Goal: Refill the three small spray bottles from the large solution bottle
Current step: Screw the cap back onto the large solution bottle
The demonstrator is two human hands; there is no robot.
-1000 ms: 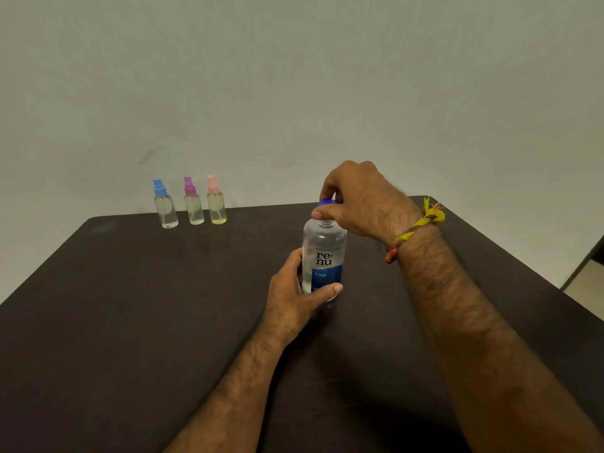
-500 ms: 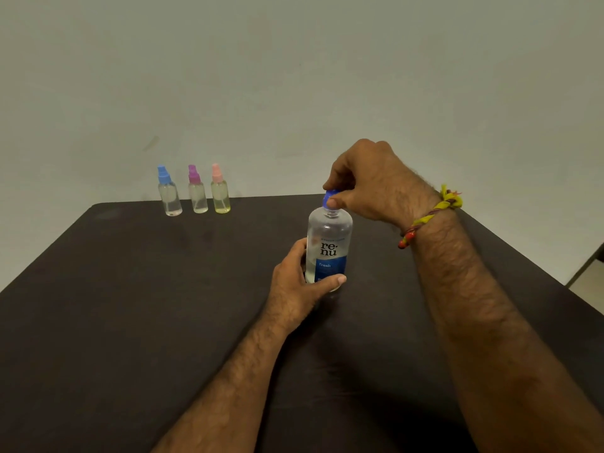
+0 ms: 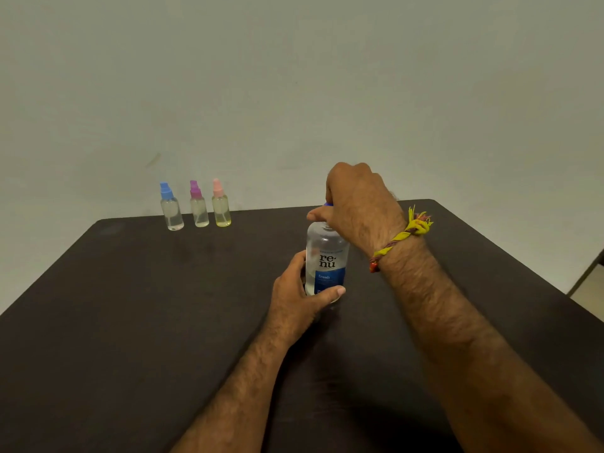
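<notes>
A large solution bottle (image 3: 325,256) stands upright near the middle of a dark tabletop (image 3: 130,322). The left hand (image 3: 299,297) wraps its base; the right hand (image 3: 358,207) pinches its blue cap (image 3: 327,204). Three capped spray bottles, blue (image 3: 171,207), purple (image 3: 198,205) and pink (image 3: 220,204), stand well apart at the far edge. Uncapping seems underway; next, the spray tops likely need removing.

1. A plain indoor room; whether a home or a workplace cannot be told.
2. A bare, pale wall (image 3: 294,76) stands behind the dark matte table (image 3: 130,322).
3. A strip of light floor (image 3: 588,295) shows past the table's right edge.
</notes>
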